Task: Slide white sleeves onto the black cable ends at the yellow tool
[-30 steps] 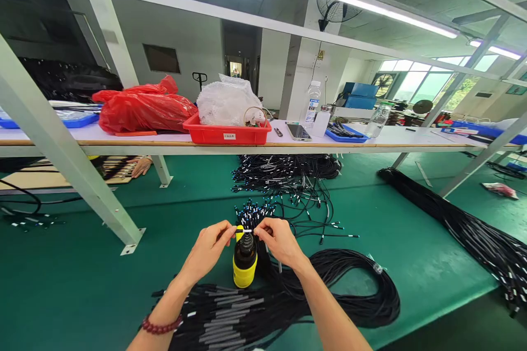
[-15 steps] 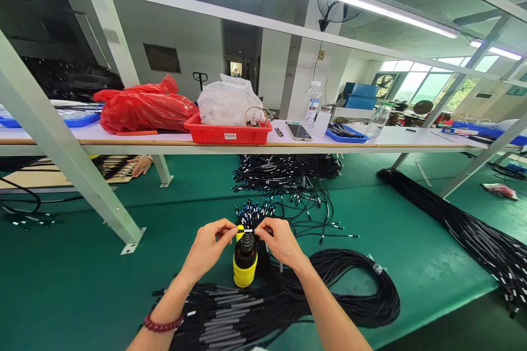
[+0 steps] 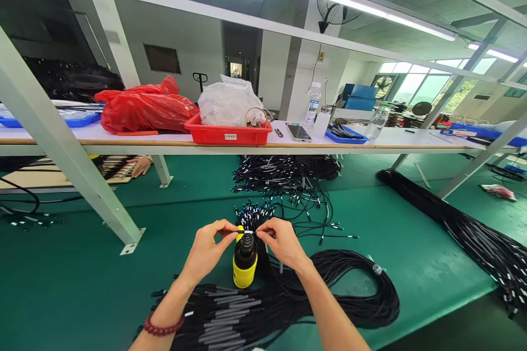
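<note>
Grip closed, the left hand (image 3: 209,248) is pinching a white-banded black cable (image 3: 248,231), its ends lying hidden, at the tip of a yellow-and-black tool (image 3: 245,274); the right hand (image 3: 283,244) is pinching the cable's other side.

Cool light drops from the long tube lamp (image 3: 381,8) overhead, burned out to a plain white strip, while pale daylight comes through the windows (image 3: 426,88) on the far right, where the panes glare. Over on the left, the back wall (image 3: 189,49) sits in grey gloom. Glints catch on the folds of the red bag (image 3: 144,112), and a soft sheen spreads across the right side of the green worktop (image 3: 436,266); its left side is darker. The near post (image 3: 68,151) leans and looks stretched, wide-lens fashion. The white band (image 3: 248,231) at the centre seems slightly overexposed, its marking too small to read.
</note>
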Action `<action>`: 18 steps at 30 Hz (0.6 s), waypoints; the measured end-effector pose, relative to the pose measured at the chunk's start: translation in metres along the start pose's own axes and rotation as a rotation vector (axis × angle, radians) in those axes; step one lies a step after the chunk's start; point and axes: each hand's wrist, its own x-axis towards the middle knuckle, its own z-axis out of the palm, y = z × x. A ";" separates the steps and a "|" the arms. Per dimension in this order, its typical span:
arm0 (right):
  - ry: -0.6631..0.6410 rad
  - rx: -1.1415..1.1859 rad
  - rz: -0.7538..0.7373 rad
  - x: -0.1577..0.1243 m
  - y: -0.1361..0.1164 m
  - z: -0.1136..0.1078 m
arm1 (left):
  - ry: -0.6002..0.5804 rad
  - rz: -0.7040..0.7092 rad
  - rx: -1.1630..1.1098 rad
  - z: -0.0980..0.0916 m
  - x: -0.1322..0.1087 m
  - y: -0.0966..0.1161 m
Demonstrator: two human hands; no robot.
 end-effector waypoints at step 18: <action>0.135 0.034 -0.003 0.004 0.006 0.012 | 0.036 -0.013 -0.044 0.003 0.002 -0.002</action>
